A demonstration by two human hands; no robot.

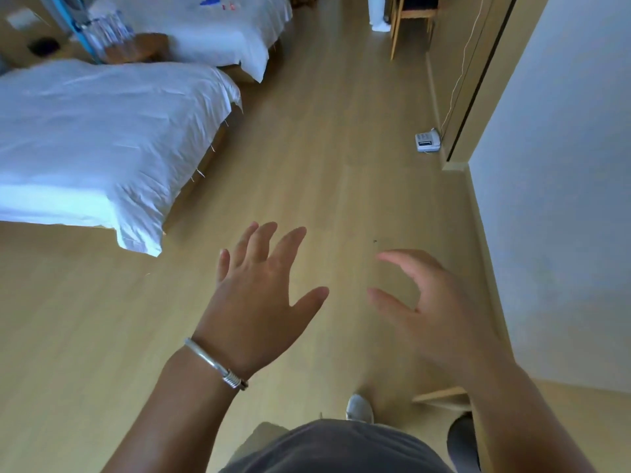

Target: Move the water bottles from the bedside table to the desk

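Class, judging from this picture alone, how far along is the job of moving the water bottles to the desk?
Done: nothing visibly; no desk is clearly seen. In hand: nothing, as the left hand and right hand are empty above the floor. Left: blurred bottles seem to wait on the bedside table between the beds.

Silver bracelet (215, 364), grey clothing (338, 448)

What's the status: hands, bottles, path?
Left hand and right hand open, empty. Water bottles on bedside table, far off. Floor between shows no obstacle.
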